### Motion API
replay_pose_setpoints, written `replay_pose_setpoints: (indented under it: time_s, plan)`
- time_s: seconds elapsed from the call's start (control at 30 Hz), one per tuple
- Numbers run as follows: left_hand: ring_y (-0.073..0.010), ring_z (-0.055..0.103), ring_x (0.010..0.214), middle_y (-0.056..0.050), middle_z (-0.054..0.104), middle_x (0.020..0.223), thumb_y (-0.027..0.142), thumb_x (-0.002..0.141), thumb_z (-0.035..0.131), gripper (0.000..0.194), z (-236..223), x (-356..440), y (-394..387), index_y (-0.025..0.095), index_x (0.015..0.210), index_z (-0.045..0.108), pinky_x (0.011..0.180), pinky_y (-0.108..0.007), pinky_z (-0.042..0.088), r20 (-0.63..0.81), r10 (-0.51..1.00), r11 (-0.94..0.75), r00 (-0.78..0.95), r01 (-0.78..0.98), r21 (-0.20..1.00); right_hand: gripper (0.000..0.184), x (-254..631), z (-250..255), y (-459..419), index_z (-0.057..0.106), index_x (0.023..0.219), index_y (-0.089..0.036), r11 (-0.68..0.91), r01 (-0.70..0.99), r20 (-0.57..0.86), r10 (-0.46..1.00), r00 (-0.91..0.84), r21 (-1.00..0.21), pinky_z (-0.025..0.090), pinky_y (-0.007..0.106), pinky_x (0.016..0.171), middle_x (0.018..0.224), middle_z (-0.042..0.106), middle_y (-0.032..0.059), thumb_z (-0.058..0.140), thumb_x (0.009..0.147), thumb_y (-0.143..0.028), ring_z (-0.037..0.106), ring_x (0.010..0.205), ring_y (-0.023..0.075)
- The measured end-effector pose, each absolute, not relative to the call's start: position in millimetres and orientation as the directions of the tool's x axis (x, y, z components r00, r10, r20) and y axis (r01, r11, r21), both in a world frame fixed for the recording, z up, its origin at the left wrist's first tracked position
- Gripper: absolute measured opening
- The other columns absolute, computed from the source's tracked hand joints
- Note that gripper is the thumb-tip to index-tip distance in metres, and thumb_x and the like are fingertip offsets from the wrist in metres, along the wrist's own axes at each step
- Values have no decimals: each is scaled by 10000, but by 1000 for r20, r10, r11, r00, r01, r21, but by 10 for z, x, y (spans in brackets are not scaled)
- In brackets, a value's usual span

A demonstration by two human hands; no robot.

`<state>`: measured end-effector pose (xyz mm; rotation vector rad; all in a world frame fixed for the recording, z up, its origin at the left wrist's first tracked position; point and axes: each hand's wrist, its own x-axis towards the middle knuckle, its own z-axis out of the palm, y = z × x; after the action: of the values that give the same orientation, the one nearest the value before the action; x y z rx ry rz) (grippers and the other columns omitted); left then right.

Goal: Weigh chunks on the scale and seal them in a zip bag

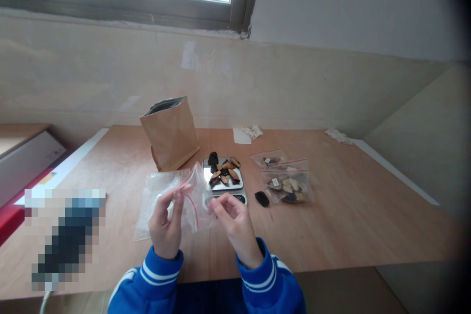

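Observation:
My left hand (166, 228) and my right hand (234, 223) both pinch the mouth of a clear zip bag (194, 195) with a red seal strip, held up just above the wooden table (349, 216). The bag looks empty. Right behind it sits a small kitchen scale (225, 182) with several dark and tan dried pieces (223, 169) piled on its metal plate. One dark piece (262, 199) lies loose on the table to the right of the scale.
An open brown paper bag (171, 132) stands behind the scale. Two filled zip bags (287, 181) lie to the right. More clear bags (154, 201) lie flat at the left. Paper scraps (247, 133) sit by the wall. A blurred patch covers the lower left.

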<state>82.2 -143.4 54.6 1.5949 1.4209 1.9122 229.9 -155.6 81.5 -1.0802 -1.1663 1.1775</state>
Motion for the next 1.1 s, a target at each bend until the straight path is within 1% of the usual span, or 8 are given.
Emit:
replay_pose_setpoints:
  time_s: [0.07,0.13,0.3,0.5,0.7,0.87,1.0,1.1]
  plan:
    - [-172,684,856,-39,718,938,291,895,568,153,581,807,-1388,209,1009,627,806,-323,551,553,660,-451,-509,320,833,316,2349,771,-1533,642,723,-182,73,-111,65,995,73,-991,476,264,660,693,665,15,617,838,-475,599,658,139]
    - [-159,675,813,-32,708,901,316,885,583,149,635,777,-1337,199,972,615,766,-301,545,541,633,-441,-554,316,840,334,2418,742,-1501,670,750,-179,68,-106,59,995,83,-992,479,262,651,699,675,23,611,838,-496,603,650,139]
    - [-182,651,926,-45,677,935,352,900,542,171,775,767,-1186,196,967,562,895,-363,498,589,632,-497,-504,319,807,436,2735,669,-1386,688,883,-176,101,-135,74,978,194,-986,454,247,561,714,677,34,465,901,-551,564,577,122]
    - [-165,568,1007,-35,590,1006,371,945,414,176,811,985,-888,202,996,426,989,-385,397,521,375,-519,-767,293,803,403,3107,465,-1365,659,842,-159,75,-104,33,932,362,-992,456,251,558,733,685,50,571,831,-552,562,583,129]
    - [-196,490,1150,-110,501,1214,422,952,389,230,566,1133,-669,201,1015,372,1040,-418,330,492,485,-466,-723,263,845,457,3098,169,-1317,647,1043,-153,36,-7,30,916,401,-999,490,278,576,932,702,104,597,797,-534,614,698,172]
    - [-208,550,1120,-155,522,1236,422,962,381,236,351,1115,-672,206,1043,330,980,-422,403,359,598,-419,-717,103,902,455,3054,-75,-1130,585,1199,-158,95,250,183,915,359,-964,539,345,731,1159,635,152,582,811,-396,620,962,229]
    - [-222,610,1116,-169,540,1308,413,967,384,216,293,1134,-705,236,1061,304,947,-442,463,321,678,-495,-661,-87,865,435,2949,-8,-999,539,1265,-164,212,557,401,883,242,-803,459,436,921,1205,601,141,499,846,-272,538,1086,254]
    - [-237,635,1098,-166,557,1312,426,958,410,224,251,1166,-725,245,1050,316,940,-466,481,318,724,-499,-611,-147,854,413,2862,89,-908,536,1257,-167,240,692,482,858,177,-681,398,449,945,1199,617,124,455,854,-213,503,1074,263]
